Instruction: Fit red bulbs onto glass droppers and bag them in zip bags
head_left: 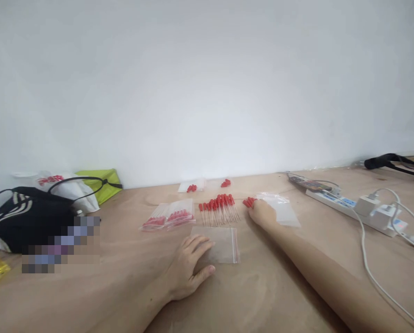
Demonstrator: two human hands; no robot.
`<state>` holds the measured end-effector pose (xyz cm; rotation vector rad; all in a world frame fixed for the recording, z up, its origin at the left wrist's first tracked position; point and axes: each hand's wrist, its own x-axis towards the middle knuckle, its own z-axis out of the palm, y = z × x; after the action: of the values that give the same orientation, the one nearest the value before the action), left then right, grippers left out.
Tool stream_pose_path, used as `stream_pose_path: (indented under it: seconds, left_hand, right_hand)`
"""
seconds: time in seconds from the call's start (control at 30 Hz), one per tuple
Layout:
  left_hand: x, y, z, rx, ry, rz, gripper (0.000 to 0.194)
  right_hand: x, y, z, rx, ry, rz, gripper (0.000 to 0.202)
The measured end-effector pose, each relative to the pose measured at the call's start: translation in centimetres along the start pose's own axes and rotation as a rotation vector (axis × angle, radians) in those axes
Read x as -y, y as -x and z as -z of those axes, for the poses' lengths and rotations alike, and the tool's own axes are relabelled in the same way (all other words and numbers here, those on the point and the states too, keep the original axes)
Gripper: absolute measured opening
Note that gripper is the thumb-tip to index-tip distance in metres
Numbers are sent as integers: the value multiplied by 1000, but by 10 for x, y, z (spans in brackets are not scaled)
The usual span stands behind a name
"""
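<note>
My left hand (pixel 189 266) lies with its fingers spread, the fingertips over the left edge of a clear zip bag (pixel 224 245) that rests flat on the table. Farther right, my right hand (pixel 263 213) is closed around several small red pieces (pixel 249 202), whose ends poke out past the fingers; the rest of them is hidden. Between the hands and beyond the bag, a row of thin sticks with red tops (pixel 219 206) lies fanned out. To their left are two zip bags (pixel 181 214) with red-topped items inside.
Small red pieces (pixel 192 188) lie at the back on a clear bag, with another little pile (pixel 225 183) beside them. More clear bags (pixel 286 212) sit right of my right hand. A power strip (pixel 345 210) with cables is at right, a black bag (pixel 29 222) at left.
</note>
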<state>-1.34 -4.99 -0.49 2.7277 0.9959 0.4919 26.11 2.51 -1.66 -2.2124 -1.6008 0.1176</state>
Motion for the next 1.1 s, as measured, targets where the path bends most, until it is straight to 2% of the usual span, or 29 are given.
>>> stream_pose_path:
  seconds: [0.17, 0.3, 0.37, 0.47, 0.57, 0.63, 0.7, 0.8, 0.9, 1.1]
  left_hand:
    - [7, 4, 10, 189, 79, 32, 42]
    - [-3, 6, 8, 239, 99, 28, 45]
    - [-10, 5, 5, 247, 92, 10, 46]
    - [-14, 4, 1, 210, 70, 5, 48]
    - [-6, 2, 0, 104, 63, 12, 43]
    - [3, 2, 1, 52, 80, 12, 38]
    - [11, 2, 1, 49, 114, 20, 37]
    - [17, 2, 1, 106, 152, 39, 38]
    - [14, 1, 2, 133, 149, 61, 37]
    - [11, 0, 4, 140, 136, 71, 36]
  right_hand:
    - [11, 1, -5, -1, -26, -16, 25]
    - [5, 13, 4, -22, -98, 50, 23]
    - [-5, 22, 9, -16, -258, 137, 24]
    - [-23, 39, 12, 7, -702, 228, 34]
    - [-35, 54, 11, 63, -1025, 134, 68]
    - [-36, 61, 11, 113, -1128, 41, 79]
    - [-35, 64, 11, 138, -1185, -17, 79]
    - [-30, 65, 10, 121, -1229, -57, 69]
    - [-27, 65, 4, 85, -1252, -60, 62]
    - [-26, 65, -5, 21, -1245, -14, 63]
